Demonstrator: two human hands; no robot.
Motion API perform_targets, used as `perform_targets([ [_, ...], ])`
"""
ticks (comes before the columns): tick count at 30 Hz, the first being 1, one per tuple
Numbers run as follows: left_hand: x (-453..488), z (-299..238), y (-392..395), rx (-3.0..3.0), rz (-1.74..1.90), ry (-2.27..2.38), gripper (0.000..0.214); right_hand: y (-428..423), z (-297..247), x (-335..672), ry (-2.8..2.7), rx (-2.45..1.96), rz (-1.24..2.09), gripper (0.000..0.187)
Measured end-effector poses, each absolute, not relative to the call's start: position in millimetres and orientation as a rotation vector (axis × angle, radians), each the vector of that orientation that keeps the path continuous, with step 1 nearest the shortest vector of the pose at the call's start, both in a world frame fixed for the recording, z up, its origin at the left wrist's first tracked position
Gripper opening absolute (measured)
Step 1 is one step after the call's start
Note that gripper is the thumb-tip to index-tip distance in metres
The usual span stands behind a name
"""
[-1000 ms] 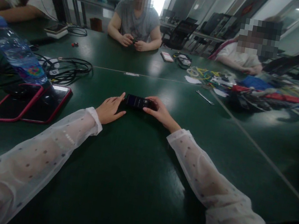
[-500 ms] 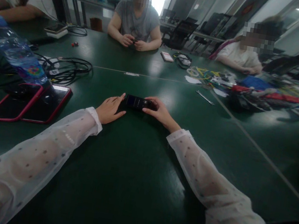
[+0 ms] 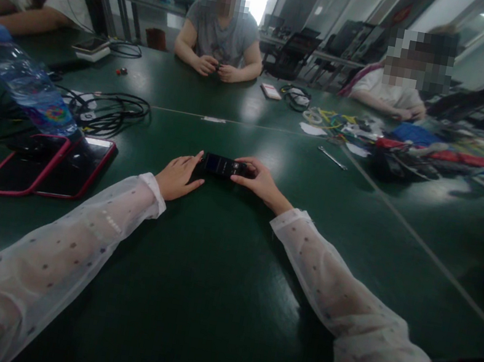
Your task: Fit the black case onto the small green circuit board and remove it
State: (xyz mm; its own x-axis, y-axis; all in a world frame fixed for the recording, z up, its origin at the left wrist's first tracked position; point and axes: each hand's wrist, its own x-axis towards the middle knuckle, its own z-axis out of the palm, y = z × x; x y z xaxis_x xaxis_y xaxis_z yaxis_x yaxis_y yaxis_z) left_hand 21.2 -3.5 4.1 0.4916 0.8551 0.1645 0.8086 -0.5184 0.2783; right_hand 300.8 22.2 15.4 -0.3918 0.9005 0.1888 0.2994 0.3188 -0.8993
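A small black device with a dark screen and buttons [image 3: 219, 166] lies on the dark green table [image 3: 206, 274] in front of me. My right hand [image 3: 258, 179] is closed around its right end, with the thumb on the near side and the fingers on the far side. At the other end, my left hand [image 3: 180, 176] rests on the table with its fingers stretched and the thumb apart. Its fingertips come up to the device's left edge; whether they touch it I cannot tell.
To my left are a plastic water bottle [image 3: 36, 88], coiled black cables [image 3: 118, 112] and two red-edged phones [image 3: 75, 170]. A wrench [image 3: 332, 157] lies ahead on the right, before a heap of wires and cloth [image 3: 416, 146]. Several people sit around the table, one directly opposite [image 3: 221, 34].
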Motion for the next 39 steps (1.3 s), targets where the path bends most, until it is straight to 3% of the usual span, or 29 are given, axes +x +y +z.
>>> perform_targets([
  [39, 21.9, 5.0, -4.0, 2.595, 0.448, 1.426, 0.074, 21.7, 14.4, 294.5, -1.814, -1.195, 0.996, 0.059],
])
